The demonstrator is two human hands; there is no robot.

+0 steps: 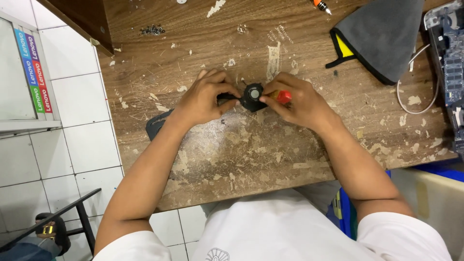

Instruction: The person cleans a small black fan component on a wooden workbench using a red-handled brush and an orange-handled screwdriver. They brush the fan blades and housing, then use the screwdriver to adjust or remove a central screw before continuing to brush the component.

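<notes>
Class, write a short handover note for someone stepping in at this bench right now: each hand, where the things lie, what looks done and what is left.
Left hand: grips the small black round part by its left side, over the worn wooden table.
Right hand: pinches the part's right edge and holds a red-handled tool.
Nearby: a pile of small screws at the far left, a grey cloth at the far right, an opened circuit board at the right edge, a flat black piece under the left wrist.
Done: part is off the board.
Left: cannot tell from this view.
</notes>
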